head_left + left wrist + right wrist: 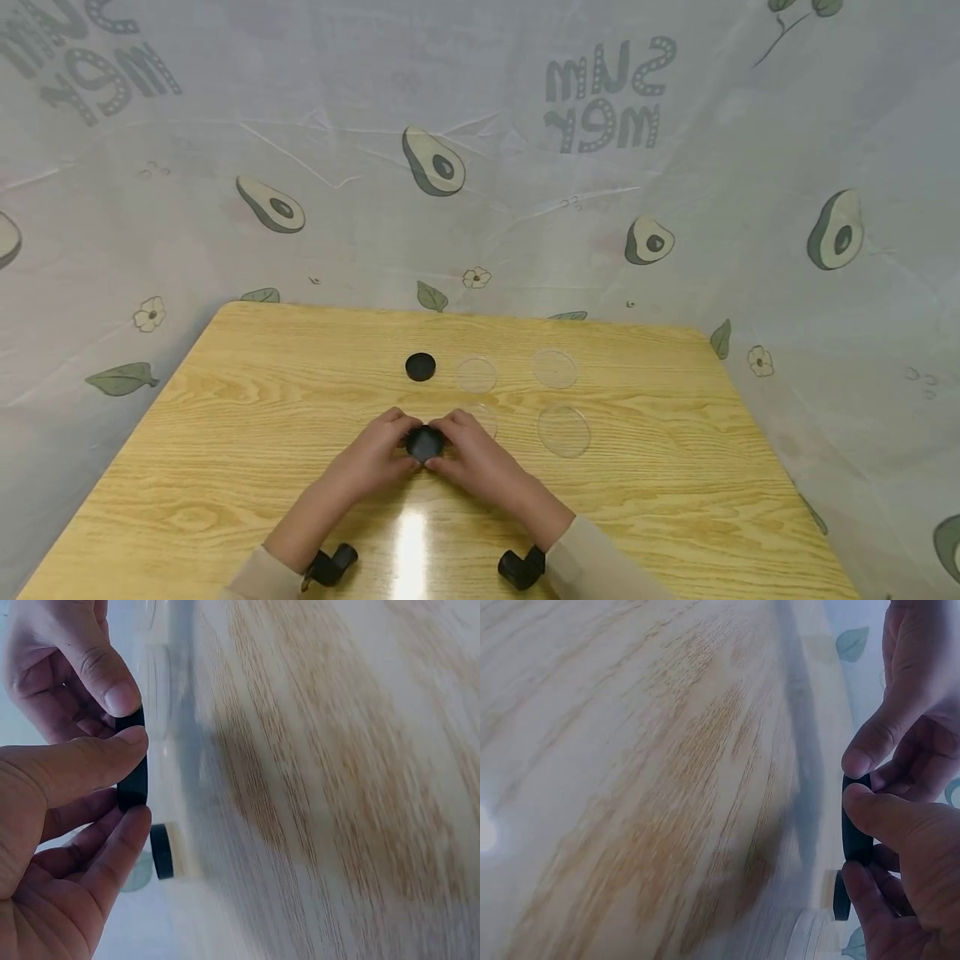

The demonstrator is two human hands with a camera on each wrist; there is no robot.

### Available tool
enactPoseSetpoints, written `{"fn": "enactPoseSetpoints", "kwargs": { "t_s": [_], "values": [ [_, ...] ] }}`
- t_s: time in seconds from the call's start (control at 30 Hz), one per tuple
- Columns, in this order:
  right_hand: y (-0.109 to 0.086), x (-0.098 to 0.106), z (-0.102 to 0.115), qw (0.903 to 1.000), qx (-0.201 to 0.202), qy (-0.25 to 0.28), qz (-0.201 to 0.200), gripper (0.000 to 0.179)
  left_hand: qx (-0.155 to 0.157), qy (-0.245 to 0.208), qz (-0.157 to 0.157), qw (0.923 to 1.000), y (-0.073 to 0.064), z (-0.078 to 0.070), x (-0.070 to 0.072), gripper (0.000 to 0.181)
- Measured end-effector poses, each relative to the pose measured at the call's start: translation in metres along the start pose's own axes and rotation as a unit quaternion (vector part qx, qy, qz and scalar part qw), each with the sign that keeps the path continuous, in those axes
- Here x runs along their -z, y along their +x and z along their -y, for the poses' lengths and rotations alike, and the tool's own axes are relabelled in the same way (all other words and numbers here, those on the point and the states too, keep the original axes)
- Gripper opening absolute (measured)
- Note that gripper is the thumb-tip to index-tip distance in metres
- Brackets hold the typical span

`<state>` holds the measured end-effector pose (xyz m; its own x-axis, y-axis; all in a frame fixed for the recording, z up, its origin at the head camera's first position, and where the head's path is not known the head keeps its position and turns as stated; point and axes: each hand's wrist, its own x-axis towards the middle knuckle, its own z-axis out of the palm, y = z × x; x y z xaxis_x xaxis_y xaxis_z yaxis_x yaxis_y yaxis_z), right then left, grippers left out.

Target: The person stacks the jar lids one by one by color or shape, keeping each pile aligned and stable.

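Note:
Both hands hold a flat black disc (424, 445) by its edge, level over the front middle of the wooden table. My left hand (380, 454) pinches its left side with thumb and fingertips. On the opposite side my right hand (476, 457) pinches it in the same way. Seen edge-on in the left wrist view, the held disc (133, 780) shows a thick smooth rim between the fingers. Behind the hands a smaller black disc (421, 367) lies on the table.
Several clear round discs lie right of the black ones, including a far clear disc (555, 368) and a larger near clear disc (564, 432). One is partly hidden behind the right hand. A printed cloth (510, 225) hangs behind the table (660, 517).

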<state>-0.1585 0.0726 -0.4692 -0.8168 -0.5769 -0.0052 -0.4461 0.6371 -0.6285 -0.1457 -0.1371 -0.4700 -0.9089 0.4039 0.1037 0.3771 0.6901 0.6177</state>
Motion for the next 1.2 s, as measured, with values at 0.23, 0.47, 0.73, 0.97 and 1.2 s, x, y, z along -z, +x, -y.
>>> {"fn": "enactPoseSetpoints", "kwargs": {
  "t_s": [0.23, 0.47, 0.73, 0.97, 1.2],
  "values": [
    [0.008, -0.009, 0.001, 0.9997, 0.002, -0.024, -0.002, 0.045, 0.014, 0.000, 0.015, 0.9998, 0.000, 0.007, 0.002, 0.041],
    [0.014, -0.014, 0.005, 0.9994, -0.002, -0.035, 0.000, 0.044, 0.017, 0.007, 0.014, 0.9997, 0.001, 0.013, 0.003, 0.040],
    [0.016, -0.022, 0.004, 0.9994, -0.007, -0.033, 0.005, 0.045, 0.022, 0.011, 0.026, 0.9993, 0.001, 0.019, 0.001, 0.039],
    [0.017, -0.026, 0.000, 0.9993, 0.013, -0.033, -0.004, 0.044, 0.025, 0.017, 0.033, 0.9990, 0.001, 0.021, 0.001, 0.039],
    [0.017, -0.027, -0.003, 0.9993, 0.024, -0.030, -0.006, 0.044, 0.025, 0.020, 0.035, 0.9989, 0.001, 0.022, 0.001, 0.039]
  ]
}}
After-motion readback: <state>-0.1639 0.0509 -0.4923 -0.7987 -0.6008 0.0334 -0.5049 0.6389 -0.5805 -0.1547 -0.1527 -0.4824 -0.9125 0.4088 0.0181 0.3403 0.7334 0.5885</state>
